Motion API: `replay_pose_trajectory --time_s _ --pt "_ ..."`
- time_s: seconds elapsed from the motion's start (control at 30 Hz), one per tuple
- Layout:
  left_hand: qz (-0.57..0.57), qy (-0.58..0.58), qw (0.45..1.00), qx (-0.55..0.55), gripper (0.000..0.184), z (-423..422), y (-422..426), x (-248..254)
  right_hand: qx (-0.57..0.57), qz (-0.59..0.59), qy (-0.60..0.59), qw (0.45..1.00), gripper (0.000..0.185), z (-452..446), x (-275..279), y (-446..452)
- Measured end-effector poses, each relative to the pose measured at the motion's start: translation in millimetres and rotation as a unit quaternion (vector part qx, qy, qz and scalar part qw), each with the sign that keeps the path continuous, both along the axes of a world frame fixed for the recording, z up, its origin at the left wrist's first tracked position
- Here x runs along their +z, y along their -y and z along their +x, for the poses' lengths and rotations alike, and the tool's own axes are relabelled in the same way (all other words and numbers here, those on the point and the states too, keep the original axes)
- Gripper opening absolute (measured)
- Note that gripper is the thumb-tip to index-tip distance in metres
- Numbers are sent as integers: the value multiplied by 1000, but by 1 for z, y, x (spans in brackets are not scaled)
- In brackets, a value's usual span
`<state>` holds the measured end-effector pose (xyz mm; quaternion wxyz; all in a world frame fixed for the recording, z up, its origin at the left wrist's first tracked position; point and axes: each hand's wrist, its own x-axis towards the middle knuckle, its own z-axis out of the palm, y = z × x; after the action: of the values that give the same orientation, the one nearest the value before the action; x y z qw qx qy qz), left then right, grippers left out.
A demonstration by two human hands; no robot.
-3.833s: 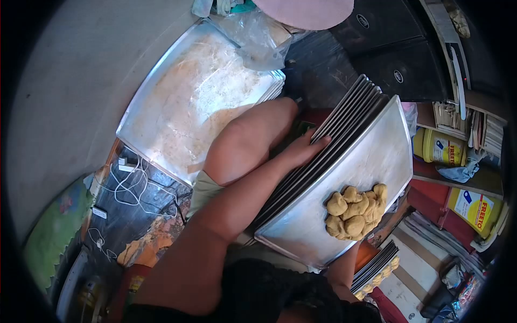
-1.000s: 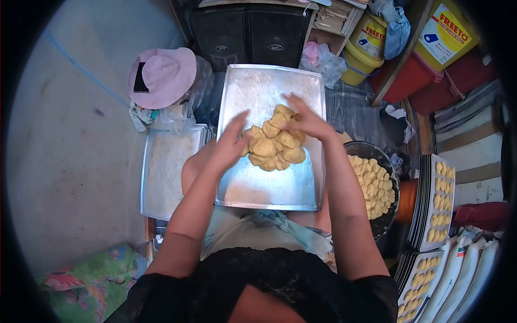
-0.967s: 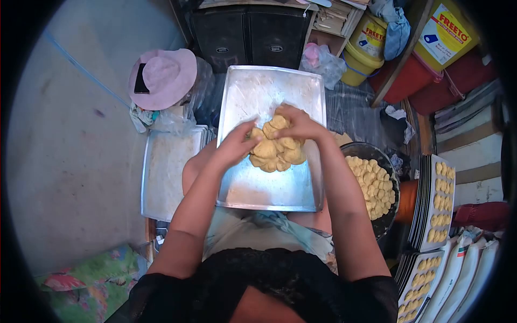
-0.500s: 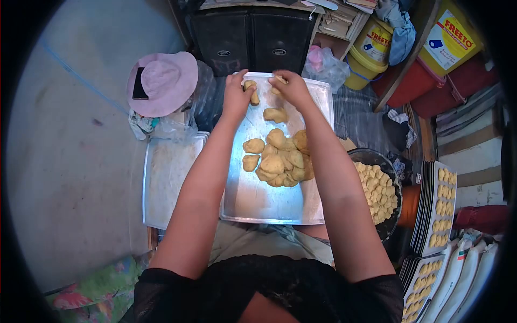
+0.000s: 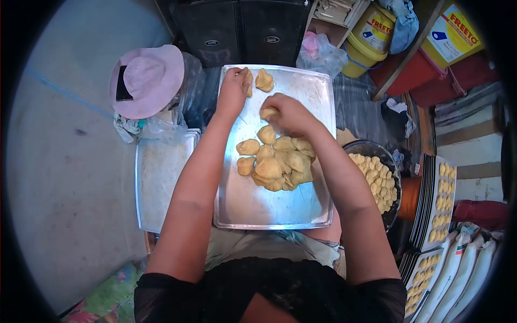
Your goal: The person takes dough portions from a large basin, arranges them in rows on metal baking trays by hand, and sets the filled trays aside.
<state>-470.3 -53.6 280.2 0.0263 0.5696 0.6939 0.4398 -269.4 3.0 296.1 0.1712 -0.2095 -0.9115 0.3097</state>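
A metal baking tray (image 5: 231, 210) lies in front of me, bearing a heap of yellowish dough pieces (image 5: 283, 164) near its middle. At the far left corner, my left hand (image 5: 233, 91) is closed around a piece of dough (image 5: 248, 84). Just to the right of it, another dough piece (image 5: 264, 80) rests on the tray by itself. My right hand (image 5: 292, 114) has its fingers closed on a dough lump (image 5: 269, 112), between that lone piece and the heap. The undersides of both held pieces are hidden by my fingers.
Another tray (image 5: 161, 183) lies to the left, beneath a pink hat (image 5: 144, 78) on plastic bags. At right stand a dark basin (image 5: 397, 207) of small dough balls and stacked trays (image 5: 432, 237) with shaped dough. Black speakers (image 5: 242, 32) and yellow buckets (image 5: 371, 40) stand behind.
My right hand has come back from the far edge towards the heap and closed on a dough lump, leaving another piece lying there. My left hand stays at the far left corner with its dough.
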Motion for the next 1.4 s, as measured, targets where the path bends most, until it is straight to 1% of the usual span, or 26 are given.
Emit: replay_pose_trajectory --time_s 0.07,0.1,0.2,0.23,0.3,0.33,0.37,0.43,0.47,0.53,0.6,0.63,0.67,0.7,0.73,0.8,0.87,0.9,1.0,1.1,1.13,1.2,1.23,1.3,1.37,1.4 --pt "28 3 999 21 38 2 -3 6 -82 -152 -26 985 34 5 0 -19" --pt "40 8 999 22 35 1 -3 7 -165 -114 -75 977 29 4 10 -23" --pt "36 -126 990 47 32 0 -6 5 -306 -30 -152 939 27 -13 25 -30" --pt "35 -167 985 30 32 4 -6 7 -291 -20 -59 955 31 -17 18 -33" --pt "36 -253 967 -7 31 13 -8 13 -291 101 -18 951 31 -18 18 -25" --pt "14 -252 967 -28 31 12 -11 10 -289 162 3 943 32 -19 28 -15" --pt "-10 -248 967 -50 31 13 -14 1 -292 122 -31 948 35 -18 37 -1" --pt "-47 -245 964 -87 32 13 -15 0 -157 5 38 987 32 1 51 36" --pt "-58 -261 961 -77 31 17 -14 4 -28 -127 55 990 33 8 28 40" --pt "-80 -299 949 -60 31 22 -12 15 75 -83 51 992 34 20 17 45" --pt "-72 -297 950 -62 33 32 -13 25 -32 -211 -5 977 34 37 26 25" --pt "-59 -288 953 -75 33 39 -12 28 -98 -244 -83 961 32 43 27 11" --pt "-46 -280 955 -89 34 46 -13 30 -167 -231 -147 947 31 50 30 -1" --pt "-69 -281 951 -108 34 53 -17 28 -191 -235 -290 908 34 52 24 -14" --pt "-45 -287 952 -96 33 60 -23 21 -225 -201 -283 910 38 56 24 -24" --pt "3 -300 951 -73 31 71 -35 12 -286 48 -254 923 41 53 7 -35" --pt "-13 -297 952 -79 32 76 -42 12 -306 141 -100 936 41 51 -31 -31" --pt "-23 -301 950 -81 32 78 -45 11 -297 171 -37 939 40 52 -31 -31" --pt "-26 -329 939 -99 36 81 -49 4 -299 172 -67 936 43 54 -34 -37" --pt "-23 -345 932 -109 38 80 -48 0 -261 205 -101 938 43 49 -57 -48" --pt "-23 -347 931 -108 39 81 -45 4 -279 233 -77 929 43 48 -44 -38" --pt "39 -313 945 -83 39 87 -21 19 -312 290 -30 904 43 51 -12 -19" --pt "71 -296 950 -70 40 90 -1 32 -307 208 -35 928 41 57 2 -7" --pt "-142 -173 970 -96 36 82 53 50 -283 39 -44 957 35 74 17 20" --pt "-278 -139 944 -109 30 71 107 37 -169 -86 -1 982 29 86 4 45" --pt "-247 -117 955 -112 29 69 128 21 -111 -149 22 982 25 91 -1 53"
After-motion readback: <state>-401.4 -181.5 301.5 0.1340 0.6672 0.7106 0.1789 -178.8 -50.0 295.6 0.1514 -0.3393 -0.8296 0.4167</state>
